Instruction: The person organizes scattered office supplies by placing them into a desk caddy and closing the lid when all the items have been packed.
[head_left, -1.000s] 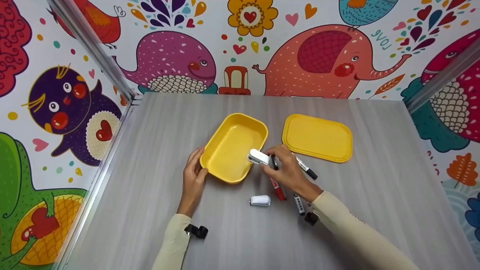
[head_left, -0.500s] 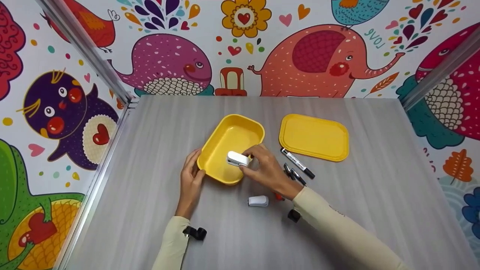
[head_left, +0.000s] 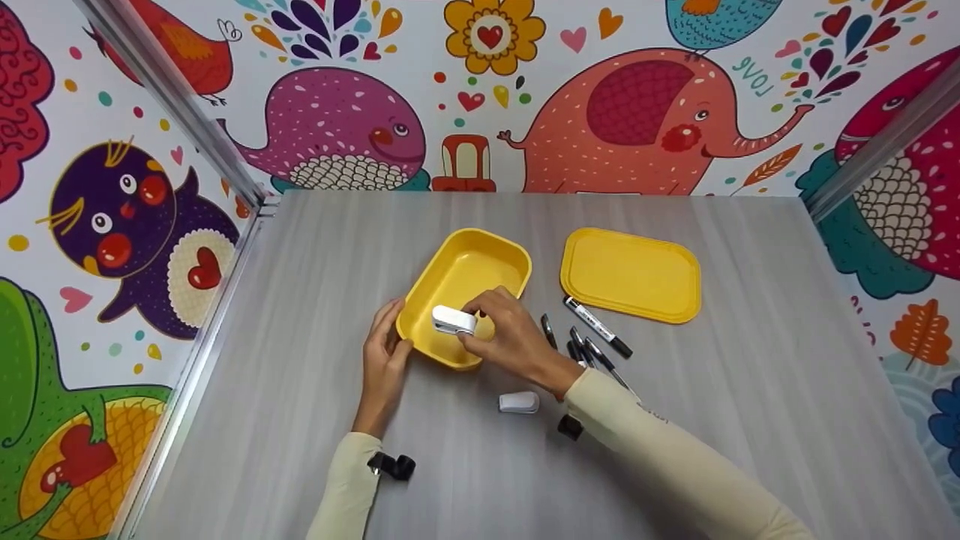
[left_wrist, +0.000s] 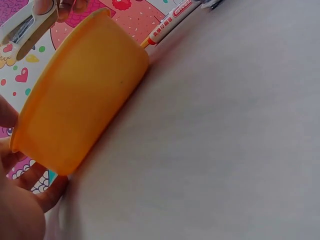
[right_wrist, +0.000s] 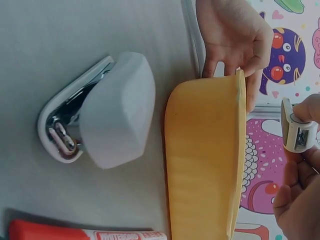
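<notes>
My right hand (head_left: 517, 337) pinches a small white stapler (head_left: 454, 320) by one end, above the inside of a yellow plastic box (head_left: 491, 247). At the box's near left corner, my left hand (head_left: 381, 367) holds the wall, its thumb near the rim and its fingers along the side. The right wrist view shows the held stapler (right_wrist: 299, 127) higher than the box rim. A second white stapler (head_left: 518, 403) lies on the table just in front of the box; its jaw end shows in the right wrist view.
A yellow lid (head_left: 630, 275) lies flat right of the box. Near it are a white marker (head_left: 598, 325) with a black cap and several dark pens (head_left: 581, 349). The right arm hides a red marker (right_wrist: 45, 231) from the head view. Patterned walls (head_left: 345, 120) border the table.
My right hand has carried the stapler leftward, from the box's right rim to over its interior. The left hand stays at the corner. More pens now show beside the right forearm.
</notes>
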